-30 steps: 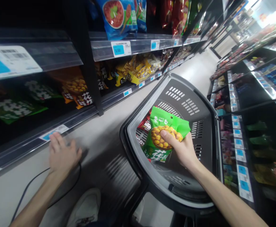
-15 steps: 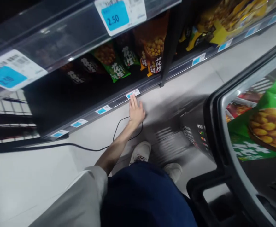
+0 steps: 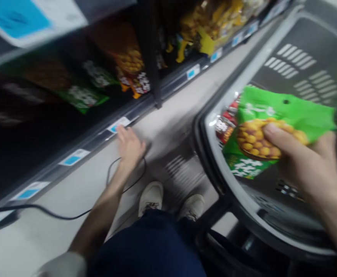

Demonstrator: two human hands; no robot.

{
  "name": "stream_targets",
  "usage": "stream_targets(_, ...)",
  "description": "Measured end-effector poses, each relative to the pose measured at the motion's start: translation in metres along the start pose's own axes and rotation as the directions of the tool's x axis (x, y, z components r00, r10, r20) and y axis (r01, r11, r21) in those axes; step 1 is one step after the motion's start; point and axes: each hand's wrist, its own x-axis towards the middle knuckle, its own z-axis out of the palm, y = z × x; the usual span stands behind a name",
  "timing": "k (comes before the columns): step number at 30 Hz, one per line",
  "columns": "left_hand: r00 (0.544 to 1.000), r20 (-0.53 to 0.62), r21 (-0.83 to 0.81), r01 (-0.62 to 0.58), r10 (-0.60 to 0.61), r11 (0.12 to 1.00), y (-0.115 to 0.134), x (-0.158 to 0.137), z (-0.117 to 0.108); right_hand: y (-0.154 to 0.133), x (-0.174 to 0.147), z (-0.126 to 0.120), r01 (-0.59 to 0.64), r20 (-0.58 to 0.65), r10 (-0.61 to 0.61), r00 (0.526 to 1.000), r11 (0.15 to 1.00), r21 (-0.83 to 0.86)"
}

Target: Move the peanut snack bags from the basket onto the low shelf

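Note:
My right hand (image 3: 309,161) grips a green snack bag (image 3: 255,109) printed with round golden nuts, thumb across its front. The bag is held over the grey shopping basket (image 3: 324,50). Red snack packets (image 3: 227,121) show beside it, partly hidden by the green bag. My left hand (image 3: 130,145) has its fingers stretched out, their tips at a price label (image 3: 119,124) on the bottom shelf's front edge; nothing is in it. Behind that edge lie green snack bags (image 3: 83,98) and an orange snack bag (image 3: 132,63), blurred.
Yellow snack bags (image 3: 211,27) fill the shelf section past a dark upright (image 3: 149,50). An upper shelf edge with a large price label (image 3: 32,19) overhangs at the upper left. A black cable (image 3: 55,216) runs along the floor beside my shoes (image 3: 151,196).
The view has swung right, bringing my right hand and more of the basket into sight. My left hand stays at the shelf-edge label. The green bag's top now shows.

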Motion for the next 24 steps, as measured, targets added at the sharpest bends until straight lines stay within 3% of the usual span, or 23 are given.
stream_targets(3, 0.998, -0.042, 0.021, -0.046, 0.047, 0.999, -0.004, 0.001, 0.003, 0.000, 0.004, 0.006, -0.007, 0.075, -0.010, 0.997, 0.975, 0.222)
stream_targets(7, 0.997, -0.062, 0.044, -0.051, 0.053, 0.998, -0.005, 0.000, 0.007, 0.007, 0.007, 0.004, -0.100, 0.114, 0.064, 0.991, 0.933, 0.345)
stream_targets(16, 0.995, -0.083, 0.041, -0.051, 0.054, 0.998, -0.007, 0.000, 0.007, -0.002, 0.023, -0.018, -0.265, 0.176, 0.207, 0.962, 0.860, 0.437)
stream_targets(20, 0.990, -0.121, 0.045, -0.072, 0.077, 0.996, -0.008, 0.000, 0.010, 0.000, 0.020, -0.018, -0.376, 0.245, 0.295, 0.924, 0.820, 0.431)
stream_targets(24, 0.991, -0.114, 0.087, -0.067, 0.077, 0.994, -0.006, 0.001, 0.012, 0.006, 0.011, -0.014, -0.396, 0.319, 0.290, 0.902, 0.851, 0.345)
